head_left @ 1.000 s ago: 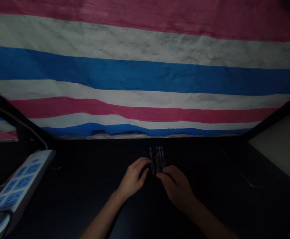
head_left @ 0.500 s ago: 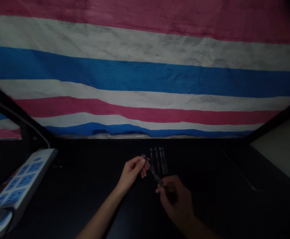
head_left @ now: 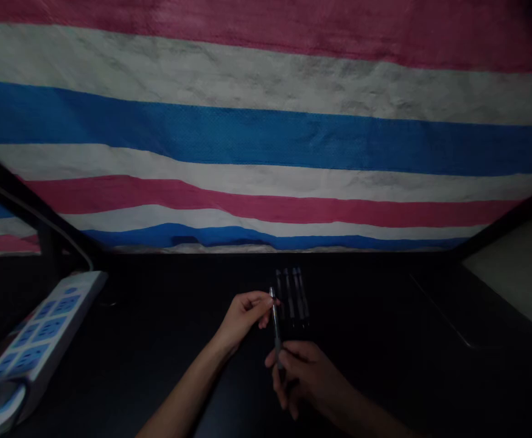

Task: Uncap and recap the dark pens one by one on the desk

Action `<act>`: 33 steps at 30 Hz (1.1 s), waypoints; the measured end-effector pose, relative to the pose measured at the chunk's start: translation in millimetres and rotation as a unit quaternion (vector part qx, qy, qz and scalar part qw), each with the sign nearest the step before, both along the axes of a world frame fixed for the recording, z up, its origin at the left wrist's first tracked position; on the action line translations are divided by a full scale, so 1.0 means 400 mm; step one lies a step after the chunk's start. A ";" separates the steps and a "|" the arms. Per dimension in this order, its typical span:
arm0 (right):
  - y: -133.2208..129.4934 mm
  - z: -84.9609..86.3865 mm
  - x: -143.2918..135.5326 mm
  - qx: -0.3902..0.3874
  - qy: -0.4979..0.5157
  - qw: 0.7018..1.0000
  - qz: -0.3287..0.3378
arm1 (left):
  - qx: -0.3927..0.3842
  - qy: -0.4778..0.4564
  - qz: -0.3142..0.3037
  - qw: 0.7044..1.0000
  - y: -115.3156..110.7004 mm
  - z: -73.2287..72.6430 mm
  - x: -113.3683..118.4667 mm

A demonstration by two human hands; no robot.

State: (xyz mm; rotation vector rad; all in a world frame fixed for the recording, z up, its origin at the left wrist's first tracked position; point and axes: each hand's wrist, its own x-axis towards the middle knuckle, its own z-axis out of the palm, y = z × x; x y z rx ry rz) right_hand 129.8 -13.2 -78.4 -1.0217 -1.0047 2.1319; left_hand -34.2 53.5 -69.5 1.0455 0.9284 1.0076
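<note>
A dark pen (head_left: pixel 275 325) with a shiny upper end is held between both hands over the black table. My left hand (head_left: pixel 251 310) pinches it near its upper end, at the clip. Lower down, my right hand (head_left: pixel 300 368) grips the grey and black lower part between thumb and fingers. Just beyond and to the right, several similar pens (head_left: pixel 297 298) lie side by side on the table, roughly parallel. The image is dim, so fine details of the pens are hard to make out.
A white power strip (head_left: pixel 60 328) with blue socket faces lies at the left, with a plug at its near end and a cable behind. A red, white and blue striped sheet (head_left: pixel 266 137) hangs behind the black table (head_left: pixel 375 328). A thin flat dark object (head_left: pixel 476 316) lies at the right.
The held pen has turned from slanting to nearly upright in the view. My right hand has moved left and slightly down; my left hand has barely moved.
</note>
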 end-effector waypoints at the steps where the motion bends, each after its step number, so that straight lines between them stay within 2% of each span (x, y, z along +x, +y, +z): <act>1: 0.001 -0.001 0.000 0.000 -0.015 1.000 0.002 | 0.004 0.009 -0.001 1.000 0.000 0.000 -0.001; 9: 0.011 -0.014 0.011 -0.002 -0.053 0.998 -0.017 | -0.016 0.000 0.002 1.000 -0.004 0.002 0.000; 16: 0.010 0.007 0.010 -0.016 -0.071 0.997 -0.030 | -0.034 -0.029 0.015 0.999 -0.006 0.001 0.011; 23: 0.006 0.010 0.000 -0.002 -0.110 0.990 -0.082 | -0.038 -0.042 0.027 0.998 -0.009 -0.002 0.015; 27: 0.011 0.020 0.004 -0.014 -0.069 0.995 -0.073 | -0.042 -0.070 0.022 0.996 -0.007 0.003 0.014; 31: 0.012 0.030 0.009 -0.079 0.014 0.996 -0.050 | -0.026 -0.079 0.027 0.996 -0.001 -0.001 0.010; 33: 0.010 0.029 0.011 -0.086 0.036 0.995 -0.043 | -0.023 -0.077 0.031 0.996 0.001 -0.005 0.009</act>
